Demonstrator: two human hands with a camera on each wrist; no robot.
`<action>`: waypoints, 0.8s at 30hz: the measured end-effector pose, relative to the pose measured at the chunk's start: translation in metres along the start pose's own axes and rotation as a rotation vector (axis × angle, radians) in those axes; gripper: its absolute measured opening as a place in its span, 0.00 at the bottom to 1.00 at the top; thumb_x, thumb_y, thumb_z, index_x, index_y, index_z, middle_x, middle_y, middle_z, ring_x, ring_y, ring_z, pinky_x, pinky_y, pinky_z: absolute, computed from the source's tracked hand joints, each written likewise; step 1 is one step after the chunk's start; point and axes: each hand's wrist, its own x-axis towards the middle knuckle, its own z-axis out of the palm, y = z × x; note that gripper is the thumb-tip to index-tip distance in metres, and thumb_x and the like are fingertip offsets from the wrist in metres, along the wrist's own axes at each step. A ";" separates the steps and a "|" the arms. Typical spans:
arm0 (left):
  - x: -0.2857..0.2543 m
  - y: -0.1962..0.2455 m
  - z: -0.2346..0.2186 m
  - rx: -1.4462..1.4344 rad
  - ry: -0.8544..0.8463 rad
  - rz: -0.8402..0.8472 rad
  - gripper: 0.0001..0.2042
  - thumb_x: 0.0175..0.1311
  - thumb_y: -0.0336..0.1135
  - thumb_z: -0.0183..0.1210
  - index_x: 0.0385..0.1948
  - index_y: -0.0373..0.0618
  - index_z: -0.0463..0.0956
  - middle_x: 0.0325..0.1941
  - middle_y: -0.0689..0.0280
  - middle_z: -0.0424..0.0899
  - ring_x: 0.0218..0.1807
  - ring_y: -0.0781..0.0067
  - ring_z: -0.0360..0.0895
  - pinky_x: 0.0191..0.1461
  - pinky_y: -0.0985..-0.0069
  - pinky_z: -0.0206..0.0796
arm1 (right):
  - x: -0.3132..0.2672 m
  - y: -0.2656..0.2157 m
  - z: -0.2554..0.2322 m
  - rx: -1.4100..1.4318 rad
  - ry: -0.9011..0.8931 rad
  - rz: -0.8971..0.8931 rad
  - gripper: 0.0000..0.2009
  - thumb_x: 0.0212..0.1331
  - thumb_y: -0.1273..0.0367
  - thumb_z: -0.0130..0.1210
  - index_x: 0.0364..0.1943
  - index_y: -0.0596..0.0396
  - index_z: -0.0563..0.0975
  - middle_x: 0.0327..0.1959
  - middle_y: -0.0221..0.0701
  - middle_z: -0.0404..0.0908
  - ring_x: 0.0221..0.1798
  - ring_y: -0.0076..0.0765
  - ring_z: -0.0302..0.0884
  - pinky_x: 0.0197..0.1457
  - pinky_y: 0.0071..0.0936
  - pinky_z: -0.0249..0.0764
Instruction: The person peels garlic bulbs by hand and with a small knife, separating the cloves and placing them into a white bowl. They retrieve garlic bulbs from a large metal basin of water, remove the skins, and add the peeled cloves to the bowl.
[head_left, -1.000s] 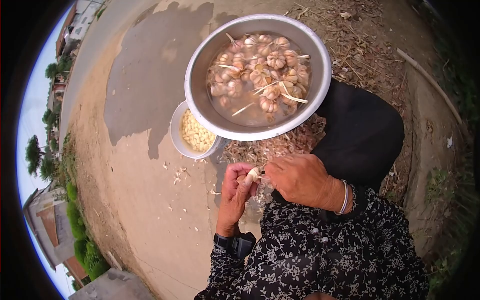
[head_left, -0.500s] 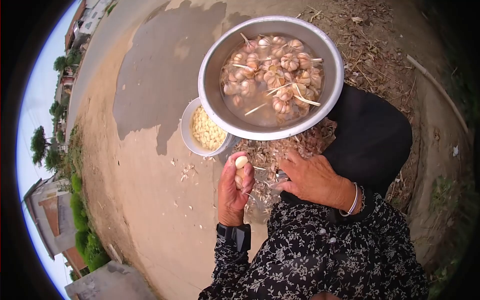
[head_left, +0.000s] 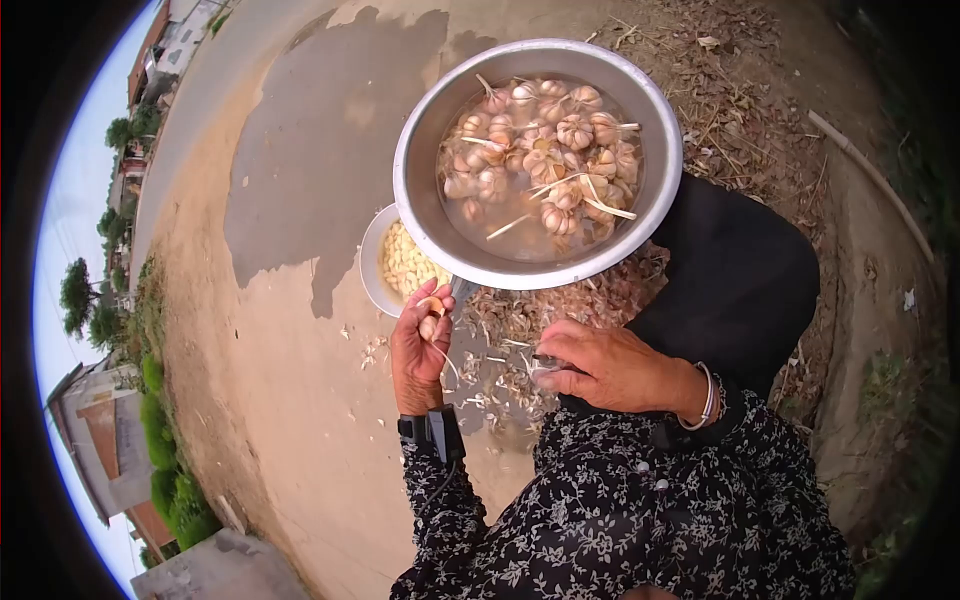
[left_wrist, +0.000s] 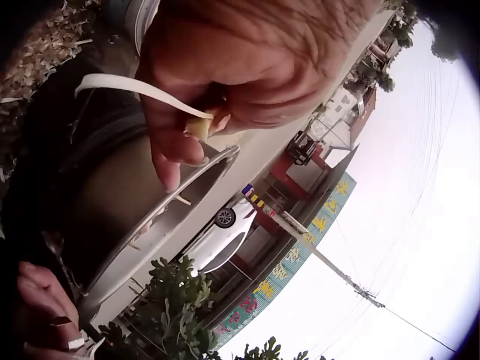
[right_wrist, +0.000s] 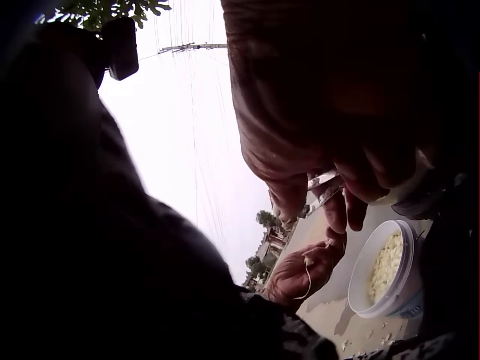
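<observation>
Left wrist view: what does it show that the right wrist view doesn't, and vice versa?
Only the left wrist view shows the white car and the sign with yellow characters. Only the right wrist view shows the peeled cloves in the bucket. Both show the left hand, the right hand and the pale stem.

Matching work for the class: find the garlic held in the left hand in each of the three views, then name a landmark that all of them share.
Head: the held garlic is just left of and below centre, below the metal basin.
Left wrist: upper left, its pale stem curving out leftward.
Right wrist: lower right of centre, small, its stem hanging down.
Shared landmark: the left hand gripping it.
</observation>
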 end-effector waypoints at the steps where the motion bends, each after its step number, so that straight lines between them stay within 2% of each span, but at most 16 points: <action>1: -0.009 -0.008 0.007 -0.004 0.003 -0.002 0.20 0.63 0.25 0.52 0.56 0.28 0.63 0.44 0.48 0.78 0.39 0.60 0.79 0.25 0.83 0.72 | 0.002 0.000 0.001 -0.205 -0.068 0.097 0.14 0.59 0.61 0.55 0.39 0.58 0.73 0.37 0.41 0.72 0.33 0.47 0.80 0.38 0.42 0.75; 2: -0.017 -0.016 0.011 0.005 -0.008 -0.025 0.19 0.65 0.26 0.52 0.56 0.29 0.63 0.43 0.48 0.78 0.37 0.62 0.80 0.23 0.85 0.71 | 0.003 0.001 0.001 -0.413 -0.133 0.193 0.13 0.59 0.61 0.54 0.38 0.57 0.73 0.37 0.40 0.72 0.30 0.48 0.79 0.37 0.43 0.74; 3: -0.026 -0.024 0.019 0.017 -0.021 -0.052 0.18 0.66 0.27 0.51 0.56 0.29 0.63 0.43 0.49 0.79 0.36 0.63 0.80 0.21 0.86 0.69 | 0.000 0.000 0.000 -0.415 -0.133 0.197 0.13 0.59 0.61 0.54 0.38 0.57 0.73 0.37 0.40 0.72 0.30 0.48 0.79 0.37 0.43 0.74; 4: -0.037 -0.031 0.036 0.071 0.056 -0.044 0.15 0.68 0.30 0.51 0.52 0.30 0.65 0.39 0.51 0.79 0.31 0.69 0.78 0.18 0.89 0.66 | -0.002 0.000 -0.002 -0.364 -0.042 0.141 0.13 0.60 0.60 0.54 0.36 0.57 0.72 0.35 0.41 0.73 0.29 0.48 0.79 0.36 0.45 0.74; 5: -0.042 -0.037 0.039 0.068 0.054 -0.043 0.15 0.68 0.30 0.51 0.52 0.30 0.65 0.39 0.51 0.79 0.31 0.69 0.78 0.18 0.89 0.66 | -0.003 -0.001 -0.004 -0.312 0.044 0.080 0.13 0.60 0.60 0.53 0.35 0.56 0.71 0.33 0.41 0.75 0.28 0.48 0.79 0.35 0.46 0.73; 7: -0.053 -0.047 0.045 0.136 -0.084 0.005 0.11 0.68 0.33 0.52 0.46 0.36 0.68 0.36 0.55 0.78 0.26 0.75 0.75 0.18 0.91 0.64 | 0.001 -0.009 -0.007 -0.221 0.009 0.117 0.13 0.58 0.61 0.55 0.39 0.54 0.72 0.32 0.39 0.77 0.32 0.48 0.78 0.33 0.44 0.72; 8: -0.060 -0.051 0.056 0.213 -0.014 0.026 0.09 0.68 0.36 0.52 0.41 0.41 0.68 0.34 0.59 0.77 0.23 0.81 0.70 0.16 0.93 0.59 | 0.002 -0.010 -0.006 -0.191 0.070 0.144 0.13 0.59 0.60 0.55 0.38 0.54 0.72 0.30 0.38 0.77 0.32 0.49 0.78 0.33 0.44 0.72; 11: -0.067 -0.061 0.066 0.303 -0.079 0.028 0.09 0.68 0.37 0.52 0.41 0.43 0.68 0.33 0.62 0.76 0.21 0.84 0.68 0.16 0.93 0.56 | 0.005 -0.009 0.003 -0.104 0.196 0.151 0.13 0.61 0.59 0.53 0.35 0.54 0.71 0.27 0.40 0.78 0.32 0.51 0.78 0.34 0.45 0.71; 13: -0.071 -0.067 0.074 0.364 -0.027 0.044 0.09 0.67 0.37 0.51 0.42 0.43 0.68 0.32 0.65 0.75 0.20 0.85 0.66 0.16 0.93 0.54 | 0.005 -0.009 0.005 -0.046 0.259 0.131 0.14 0.62 0.57 0.53 0.32 0.55 0.70 0.26 0.42 0.78 0.31 0.53 0.79 0.34 0.46 0.72; 15: -0.069 -0.072 0.068 0.379 -0.006 0.026 0.09 0.66 0.37 0.52 0.41 0.43 0.68 0.31 0.67 0.74 0.19 0.85 0.65 0.16 0.92 0.53 | 0.005 -0.009 0.002 0.197 0.217 0.190 0.17 0.63 0.55 0.52 0.34 0.56 0.71 0.27 0.44 0.78 0.34 0.53 0.79 0.35 0.45 0.72; 16: -0.068 -0.073 0.069 0.372 -0.032 0.039 0.09 0.64 0.35 0.52 0.42 0.43 0.68 0.30 0.68 0.73 0.18 0.86 0.64 0.16 0.91 0.52 | 0.005 -0.007 0.002 0.196 0.218 0.189 0.17 0.63 0.55 0.52 0.34 0.56 0.71 0.27 0.44 0.78 0.34 0.53 0.79 0.35 0.45 0.72; 18: -0.066 -0.073 0.071 0.267 -0.046 0.048 0.09 0.62 0.32 0.53 0.43 0.43 0.67 0.29 0.67 0.74 0.18 0.84 0.64 0.15 0.91 0.50 | 0.004 0.002 0.000 0.689 -0.046 0.230 0.19 0.61 0.52 0.52 0.36 0.56 0.72 0.27 0.44 0.78 0.36 0.50 0.80 0.36 0.43 0.72; 19: -0.066 -0.073 0.071 0.161 -0.057 0.053 0.10 0.61 0.29 0.53 0.43 0.44 0.67 0.28 0.66 0.75 0.17 0.83 0.63 0.14 0.91 0.48 | 0.003 0.003 -0.004 0.692 -0.045 0.231 0.19 0.61 0.52 0.52 0.36 0.56 0.72 0.27 0.44 0.78 0.36 0.50 0.80 0.36 0.43 0.72; 21: -0.061 -0.072 0.062 0.173 -0.066 0.072 0.11 0.60 0.28 0.52 0.44 0.44 0.66 0.28 0.65 0.75 0.17 0.83 0.62 0.14 0.91 0.48 | 0.000 0.000 -0.013 0.225 -0.044 0.133 0.23 0.59 0.48 0.52 0.38 0.57 0.73 0.29 0.44 0.78 0.37 0.49 0.80 0.37 0.40 0.74; 22: -0.061 -0.071 0.060 0.186 -0.080 0.089 0.12 0.59 0.27 0.51 0.44 0.45 0.66 0.28 0.64 0.74 0.17 0.82 0.62 0.14 0.90 0.48 | 0.000 0.004 0.000 -0.287 0.019 0.270 0.23 0.56 0.50 0.56 0.38 0.58 0.72 0.35 0.45 0.76 0.37 0.50 0.80 0.39 0.42 0.75; 24: -0.057 -0.068 0.064 0.198 -0.104 0.064 0.12 0.60 0.28 0.51 0.45 0.46 0.66 0.28 0.64 0.73 0.17 0.82 0.62 0.13 0.91 0.49 | -0.001 -0.004 -0.006 -0.294 -0.016 0.291 0.21 0.55 0.53 0.58 0.40 0.57 0.70 0.40 0.46 0.75 0.39 0.51 0.79 0.41 0.44 0.75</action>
